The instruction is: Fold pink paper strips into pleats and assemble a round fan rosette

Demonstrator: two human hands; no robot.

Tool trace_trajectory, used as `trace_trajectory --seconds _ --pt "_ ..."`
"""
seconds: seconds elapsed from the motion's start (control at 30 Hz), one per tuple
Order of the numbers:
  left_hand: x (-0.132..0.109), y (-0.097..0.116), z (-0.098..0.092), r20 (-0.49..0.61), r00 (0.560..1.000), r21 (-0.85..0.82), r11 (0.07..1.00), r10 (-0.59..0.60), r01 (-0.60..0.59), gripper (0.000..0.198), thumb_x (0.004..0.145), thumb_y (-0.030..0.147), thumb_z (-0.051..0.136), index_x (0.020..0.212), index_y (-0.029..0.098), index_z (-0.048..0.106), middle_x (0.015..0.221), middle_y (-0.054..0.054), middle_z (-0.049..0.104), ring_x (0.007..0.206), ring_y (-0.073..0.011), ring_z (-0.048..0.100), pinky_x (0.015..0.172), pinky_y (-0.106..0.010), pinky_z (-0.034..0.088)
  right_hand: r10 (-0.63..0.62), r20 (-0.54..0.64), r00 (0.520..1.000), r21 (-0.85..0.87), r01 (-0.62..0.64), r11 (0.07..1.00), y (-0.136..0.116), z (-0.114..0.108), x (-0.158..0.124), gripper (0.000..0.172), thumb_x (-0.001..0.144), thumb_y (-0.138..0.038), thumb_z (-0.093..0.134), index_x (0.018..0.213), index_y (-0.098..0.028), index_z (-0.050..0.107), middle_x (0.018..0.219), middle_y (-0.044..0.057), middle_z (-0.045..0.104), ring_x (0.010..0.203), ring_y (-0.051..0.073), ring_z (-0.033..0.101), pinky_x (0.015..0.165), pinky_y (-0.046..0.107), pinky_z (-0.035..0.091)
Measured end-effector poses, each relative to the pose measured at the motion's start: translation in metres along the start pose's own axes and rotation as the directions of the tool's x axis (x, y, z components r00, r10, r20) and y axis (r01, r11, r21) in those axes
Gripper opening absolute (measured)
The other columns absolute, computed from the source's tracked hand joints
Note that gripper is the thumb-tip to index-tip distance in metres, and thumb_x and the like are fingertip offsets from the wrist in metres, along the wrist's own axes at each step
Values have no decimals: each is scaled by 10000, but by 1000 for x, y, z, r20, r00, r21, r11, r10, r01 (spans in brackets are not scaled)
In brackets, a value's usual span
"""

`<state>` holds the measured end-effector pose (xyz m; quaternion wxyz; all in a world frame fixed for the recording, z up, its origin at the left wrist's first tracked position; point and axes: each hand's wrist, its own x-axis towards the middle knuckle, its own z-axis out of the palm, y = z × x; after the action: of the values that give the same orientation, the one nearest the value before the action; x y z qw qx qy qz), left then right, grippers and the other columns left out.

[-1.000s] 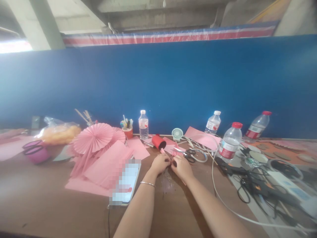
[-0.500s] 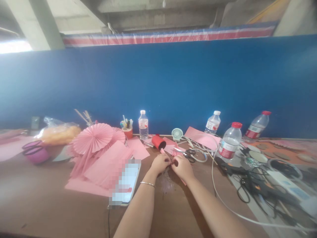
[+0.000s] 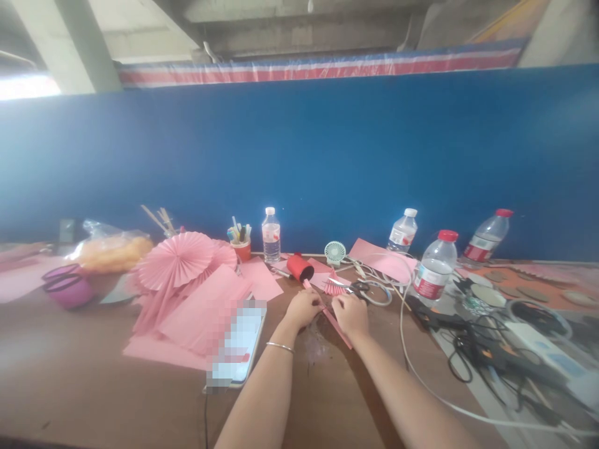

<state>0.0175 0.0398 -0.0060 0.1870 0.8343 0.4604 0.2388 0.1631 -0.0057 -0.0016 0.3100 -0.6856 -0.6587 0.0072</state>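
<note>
Our left fingers [image 3: 314, 304] pinch the upper part of the pink paper strip [image 3: 340, 332]; our right fingers [image 3: 337, 304] curl against its middle, and we cannot tell whether they grip it. Over the last half second the right hand [image 3: 352, 315] has shifted away from the left hand [image 3: 303, 309], exposing the strip lying diagonally on the brown surface [image 3: 93, 374]. It is narrow, matte and straight-edged; scissors [image 3: 360, 288] and a pleated pink fan [image 3: 334, 286] lie just beyond.

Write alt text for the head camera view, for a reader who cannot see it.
The left hand pinches a folded pink paper strip on a brown table, the right hand close beside it. Pink paper fans and a phone lie to the left; scissors, cables and water bottles to the right.
</note>
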Motion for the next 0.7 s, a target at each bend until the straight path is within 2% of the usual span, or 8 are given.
trace_trajectory --seconds 0.1,0.23,0.33,0.47,0.57,0.6,0.63,0.7 --pt "0 -1 2 -3 1000 4 1000 16 -16 109 711 273 536 689 188 601 868 -16 579 819 -154 500 762 -257 381 124 -121 985 62 -117 991 2 -4 -1 342 805 -310 322 582 -177 544 719 42 599 757 176 484 659 266 257" --pt "1 -1 2 -4 1000 16 1000 18 -18 109 713 265 536 684 188 607 887 -15 574 826 -152 498 783 -259 374 305 -262 915 307 -221 926 11 -3 0 366 801 -379 309 528 -184 456 602 18 531 646 162 461 606 250 286" --pt "2 -2 3 -3 999 13 999 37 -37 111 716 265 535 677 187 603 883 -13 578 821 -150 498 788 -257 372 445 -328 834 538 -222 813 20 3 4 338 786 -388 330 516 -193 393 517 -18 439 557 138 405 554 237 294" --pt "2 -3 3 -8 999 10 999 37 -37 126 717 292 537 683 187 599 859 -14 581 810 -153 500 771 -258 379 633 -376 677 752 -177 635 31 8 9 257 774 -339 340 556 -203 354 526 -42 362 527 121 374 534 232 319" --pt "1 -3 3 -6 999 15 999 32 -32 127 714 297 540 684 188 599 852 -14 582 810 -155 500 770 -260 378 629 -489 604 725 -120 678 30 6 9 128 747 -312 396 684 -201 381 664 -15 412 631 138 422 614 254 363" --pt "1 -2 3 -3 1000 17 999 29 -29 128 715 296 538 684 188 599 851 -15 583 812 -155 500 773 -260 377 572 -542 616 677 -83 731 28 4 8 106 732 -299 423 742 -198 393 735 6 432 696 151 437 657 271 371" --pt "1 -2 2 -2 1000 19 1000 24 -24 129 717 294 534 686 187 601 850 -17 583 816 -156 499 776 -261 375 480 -578 660 618 -29 785 25 3 6 117 721 -280 441 793 -195 404 802 28 444 760 165 444 698 288 373" --pt "1 -2 2 -3 1000 22 1000 19 -18 136 721 293 528 688 186 604 851 -20 581 817 -155 499 779 -261 374 206 -537 818 507 117 854 17 1 3 138 708 -218 437 843 -189 433 874 55 464 844 183 447 755 314 368"
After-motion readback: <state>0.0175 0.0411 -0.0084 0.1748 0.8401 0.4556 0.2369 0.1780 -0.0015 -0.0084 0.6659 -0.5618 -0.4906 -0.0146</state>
